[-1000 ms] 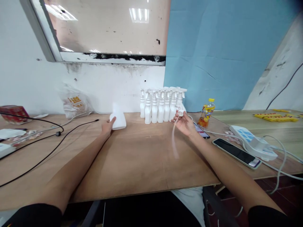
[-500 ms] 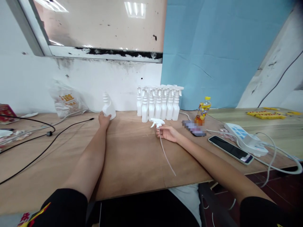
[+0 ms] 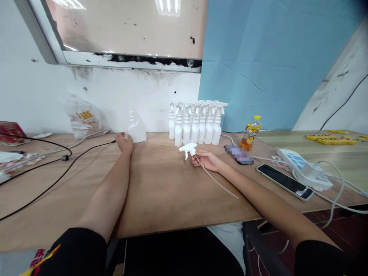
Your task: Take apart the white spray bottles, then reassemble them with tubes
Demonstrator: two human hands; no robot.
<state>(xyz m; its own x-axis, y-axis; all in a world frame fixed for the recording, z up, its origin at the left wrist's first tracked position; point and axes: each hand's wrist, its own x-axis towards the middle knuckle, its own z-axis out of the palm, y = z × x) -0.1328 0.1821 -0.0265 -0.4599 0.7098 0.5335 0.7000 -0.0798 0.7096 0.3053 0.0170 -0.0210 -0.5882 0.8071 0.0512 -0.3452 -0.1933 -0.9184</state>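
A white spray bottle without its top (image 3: 137, 129) stands upright near the wall. Just left of it, my left hand (image 3: 124, 143) rests at the table with loosely bent fingers and holds nothing. My right hand (image 3: 207, 160) is closed on a white trigger sprayer head (image 3: 189, 149), gripping it near the collar. Its nozzle points left, and the thin dip tube (image 3: 220, 183) slants down to the right. Behind it, several white spray bottles with trigger heads (image 3: 194, 128) stand in a tight group.
To the right are a drink bottle (image 3: 250, 135), a blurred-out phone (image 3: 239, 154), another phone (image 3: 284, 181) and a power strip (image 3: 304, 168) with cables. On the left lie a plastic bag (image 3: 86, 119) and a black cable (image 3: 61, 174). Yellow pieces (image 3: 330, 138) lie far right.
My left hand has let go of the bottle, which now stands upright, and sits left of it. The sprayer head has turned in my right hand, its tube swinging to the right.
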